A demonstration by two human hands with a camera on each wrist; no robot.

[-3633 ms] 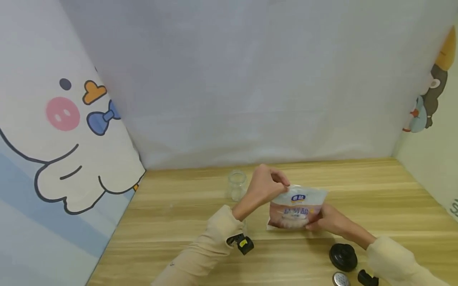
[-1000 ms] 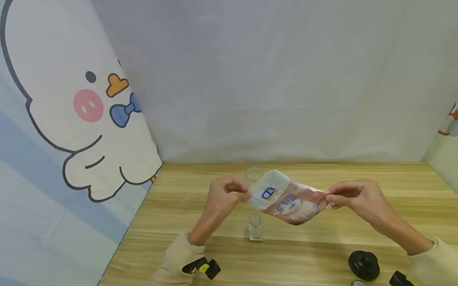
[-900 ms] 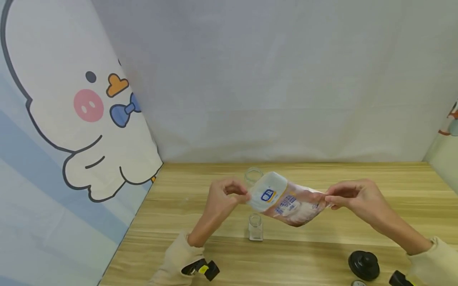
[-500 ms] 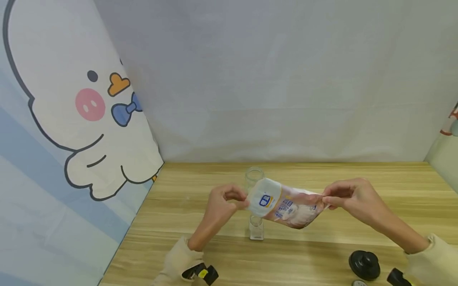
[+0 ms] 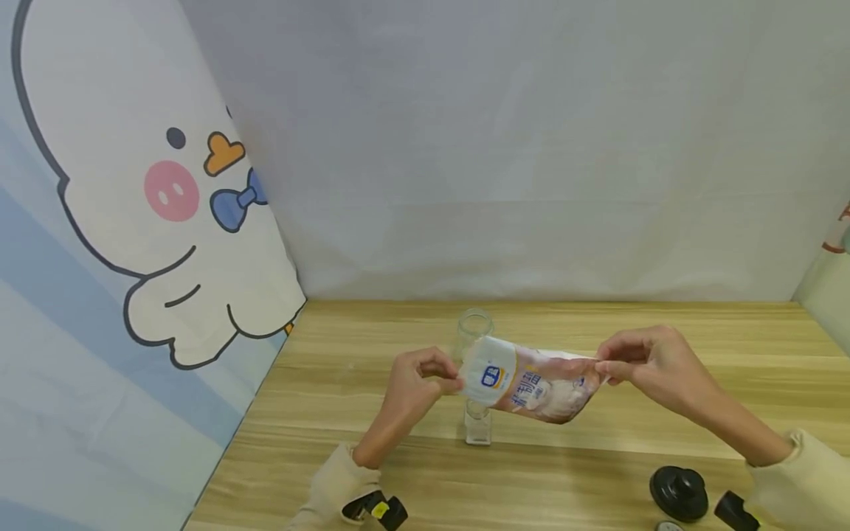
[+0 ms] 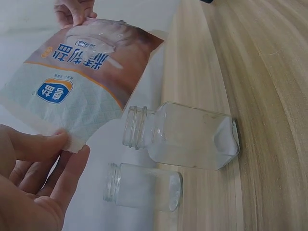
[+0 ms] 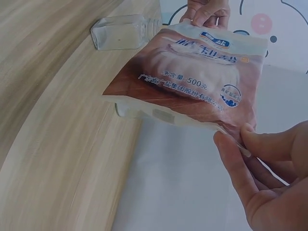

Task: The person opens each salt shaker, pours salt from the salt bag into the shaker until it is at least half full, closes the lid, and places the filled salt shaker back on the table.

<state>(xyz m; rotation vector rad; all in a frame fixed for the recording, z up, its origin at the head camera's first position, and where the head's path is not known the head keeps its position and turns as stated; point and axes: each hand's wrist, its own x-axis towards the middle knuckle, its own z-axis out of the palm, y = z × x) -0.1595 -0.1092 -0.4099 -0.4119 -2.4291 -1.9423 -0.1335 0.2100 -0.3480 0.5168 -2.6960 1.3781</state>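
Observation:
A pink-and-white bag of salt point(image 5: 538, 383) hangs tilted above the table, its white top end toward the left and lower over a small square glass jar point(image 5: 478, 431). My left hand point(image 5: 418, 387) pinches a corner of that top end between thumb and fingers. At the far end, my right hand point(image 5: 654, 369) pinches a bottom corner of the bag. In the left wrist view the square jar point(image 6: 192, 137) stands uncapped with its mouth close to the bag, some white showing at its base. Part of this jar is hidden behind the bag in the head view.
Behind the bag stands a round glass jar point(image 5: 474, 324), also uncapped. A black round lid point(image 5: 679, 493) lies at the front right, with a small silver perforated cap point(image 5: 668, 526) cut off by the frame edge. A pale curtain point(image 5: 498, 147) backs the wooden table point(image 5: 564, 487).
The bag has left its earlier upright pose by the right hand's support and now slants between both hands over the square jar. Within the last second its white end has lowered slightly.

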